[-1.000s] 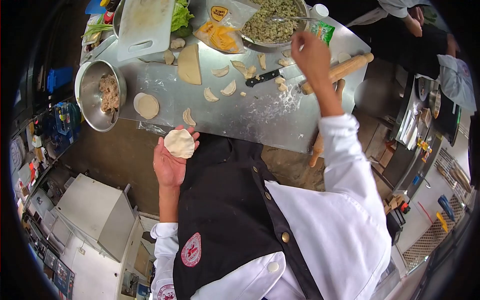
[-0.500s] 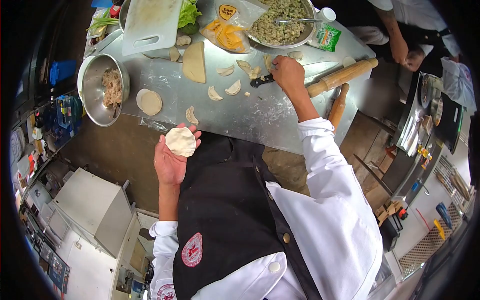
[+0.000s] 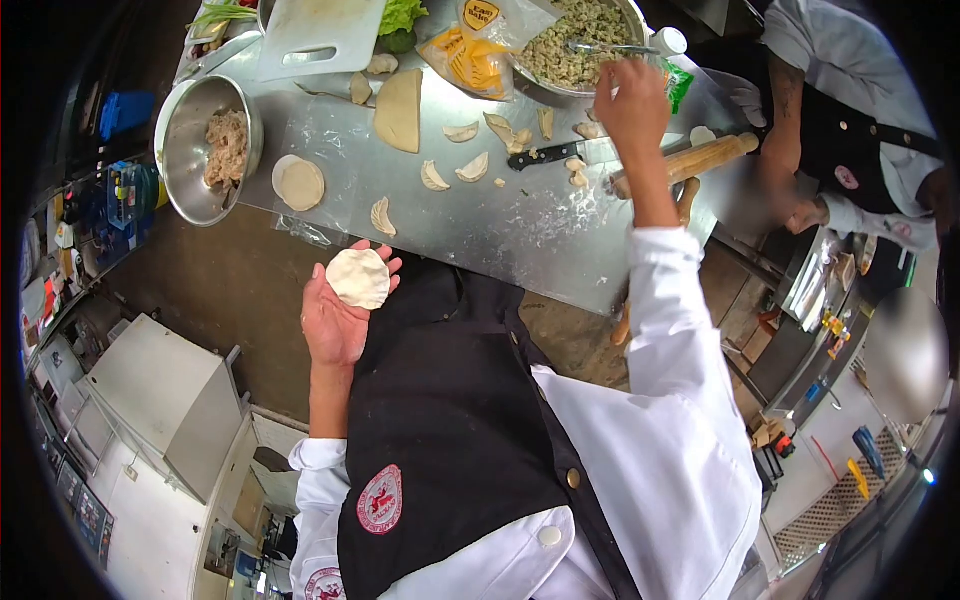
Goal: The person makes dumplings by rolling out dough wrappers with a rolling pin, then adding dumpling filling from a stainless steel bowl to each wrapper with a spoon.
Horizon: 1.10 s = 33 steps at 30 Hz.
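My left hand (image 3: 338, 318), palm up in front of the table edge, holds a round dumpling wrapper (image 3: 358, 278) on its fingers. Raised over the right of the table, my right hand (image 3: 635, 105) has bent fingers near the rim of the filling bowl (image 3: 640, 25); whatever is in them, if anything, is hidden. Below it lie a black-handled knife (image 3: 545, 156) and dough scraps (image 3: 577, 172). Folded dough pieces (image 3: 473, 168) are scattered on the metal table (image 3: 420, 235). More round wrappers (image 3: 301, 186) lie at the left, beside a wedge of dough (image 3: 398, 112).
A steel bowl of minced filling (image 3: 250, 130) stands at the left edge. A white cutting board (image 3: 318, 60), a bag of yellow pieces (image 3: 470, 62) and a spoon (image 3: 610, 48) are at the back. A rolling pin (image 3: 700, 165) lies right, near another person (image 3: 785, 130).
My right hand has moved away from the knife, up and to the right, uncovering the knife and dough scraps. My left hand still supports the wrapper. The other person has come further into view.
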{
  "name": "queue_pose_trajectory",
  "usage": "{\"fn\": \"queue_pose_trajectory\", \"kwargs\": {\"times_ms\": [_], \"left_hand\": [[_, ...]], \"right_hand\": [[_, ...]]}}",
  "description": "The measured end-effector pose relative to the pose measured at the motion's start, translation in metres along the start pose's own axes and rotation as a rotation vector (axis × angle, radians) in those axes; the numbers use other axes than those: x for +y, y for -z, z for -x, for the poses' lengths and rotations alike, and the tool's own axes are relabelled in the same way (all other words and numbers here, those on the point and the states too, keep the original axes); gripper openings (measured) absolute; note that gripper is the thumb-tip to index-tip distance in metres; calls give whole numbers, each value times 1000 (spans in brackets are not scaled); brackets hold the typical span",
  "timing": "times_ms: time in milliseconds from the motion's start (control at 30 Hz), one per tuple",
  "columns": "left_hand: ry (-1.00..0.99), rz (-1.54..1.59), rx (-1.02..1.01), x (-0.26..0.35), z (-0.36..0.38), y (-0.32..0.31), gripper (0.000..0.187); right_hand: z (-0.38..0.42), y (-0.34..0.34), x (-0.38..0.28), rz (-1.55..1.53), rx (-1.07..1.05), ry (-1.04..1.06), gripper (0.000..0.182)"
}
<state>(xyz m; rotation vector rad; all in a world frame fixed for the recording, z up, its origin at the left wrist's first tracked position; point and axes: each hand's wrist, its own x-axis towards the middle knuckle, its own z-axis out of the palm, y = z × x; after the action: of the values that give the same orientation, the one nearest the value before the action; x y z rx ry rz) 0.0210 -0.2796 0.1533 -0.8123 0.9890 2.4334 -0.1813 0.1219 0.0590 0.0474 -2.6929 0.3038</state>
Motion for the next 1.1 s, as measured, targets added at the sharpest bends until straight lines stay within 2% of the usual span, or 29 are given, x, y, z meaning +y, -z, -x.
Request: {"fn": "queue_pose_trajectory", "kwargs": {"times_ms": [100, 167, 200, 267, 333, 400, 533, 600, 733, 833, 1100], "left_hand": [[16, -18, -24, -4, 0, -2, 66], [23, -26, -41, -6, 0, -4, 66], [24, -18, -42, -6, 2, -4, 66], [26, -10, -43, -7, 6, -1, 66], [12, 2, -29, -7, 8, 3, 66], [8, 7, -28, -8, 9, 5, 66], [4, 7, -32, -8, 12, 7, 66], [-1, 14, -36, -8, 13, 10, 66], [-9, 24, -47, -8, 13, 14, 66], [-5, 35, -85, -8, 14, 20, 67], [-4, 55, -100, -8, 13, 21, 67]], "right_hand": [[-42, -12, 30, 197, -65, 115, 14], [-58, -22, 42, 427, -314, 225, 16], [-61, -33, 53, 432, -313, 225, 16], [-56, -46, 67, 487, -421, 357, 18], [-52, -49, 71, 467, -437, 364, 17], [-49, -49, 69, 435, -370, 328, 16], [-56, -37, 68, 307, -425, 233, 18], [-60, -32, 70, 188, -514, 22, 19], [-58, -26, 71, 225, -396, 102, 19], [-44, -39, 80, 266, -358, 210, 27], [-28, -19, 51, 179, -442, 96, 20]]}}
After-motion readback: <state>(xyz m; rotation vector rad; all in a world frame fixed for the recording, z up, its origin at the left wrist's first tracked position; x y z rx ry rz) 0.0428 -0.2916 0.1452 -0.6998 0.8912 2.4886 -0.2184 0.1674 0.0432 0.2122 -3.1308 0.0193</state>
